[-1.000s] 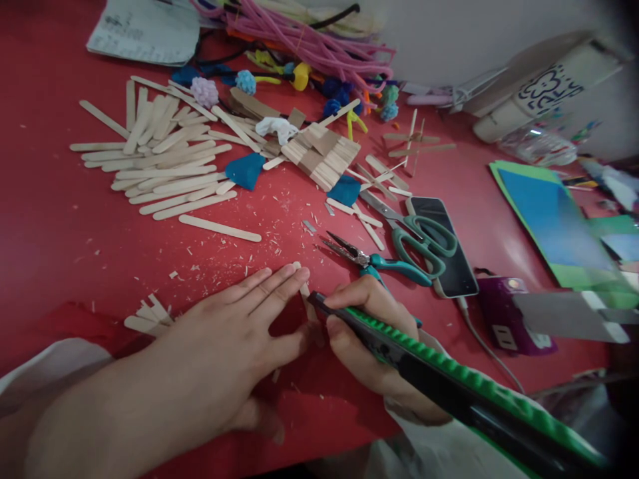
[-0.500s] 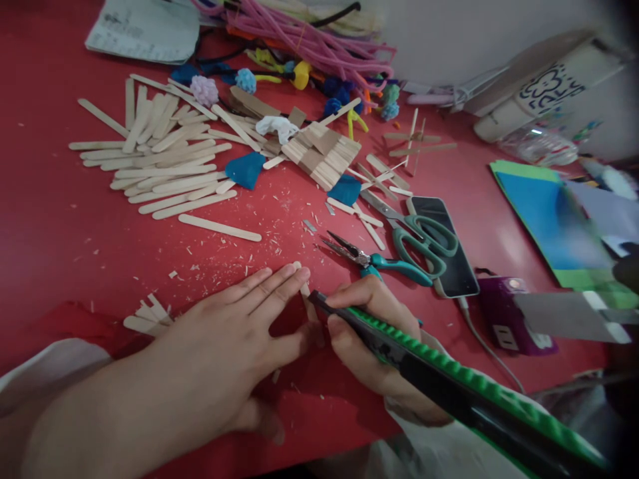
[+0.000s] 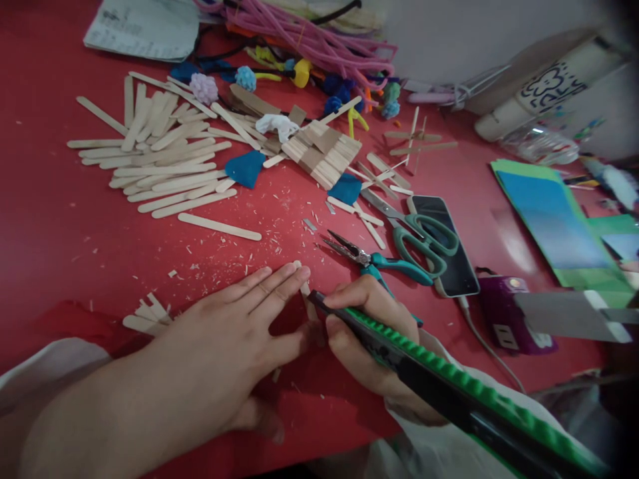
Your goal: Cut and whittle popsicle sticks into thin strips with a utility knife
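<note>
My left hand (image 3: 244,326) lies flat on the red table. Its fingertips and thumb press on a narrow wooden craft stick (image 3: 307,299), which they partly cover. In my right hand (image 3: 372,332) is a green and black utility knife (image 3: 429,372), gripped near its front end. The knife's tip meets the stick's right side, just beside my left fingers; how much blade is out I cannot tell. Short cut stick pieces (image 3: 150,316) lie by my left wrist, and pale wood shavings (image 3: 194,263) are scattered beyond my fingers.
A heap of craft sticks (image 3: 164,159) is at the back left. Beyond my right hand lie needle-nose pliers (image 3: 374,256), scissors (image 3: 424,239) and a phone (image 3: 456,266) with a cable. A purple box (image 3: 509,316) and blue and green sheets (image 3: 544,219) are at right.
My hands, the stick and the knife look almost unchanged. At the right edge, a greyish sheet over the coloured sheets has shifted away, and more green and blue shows there.
</note>
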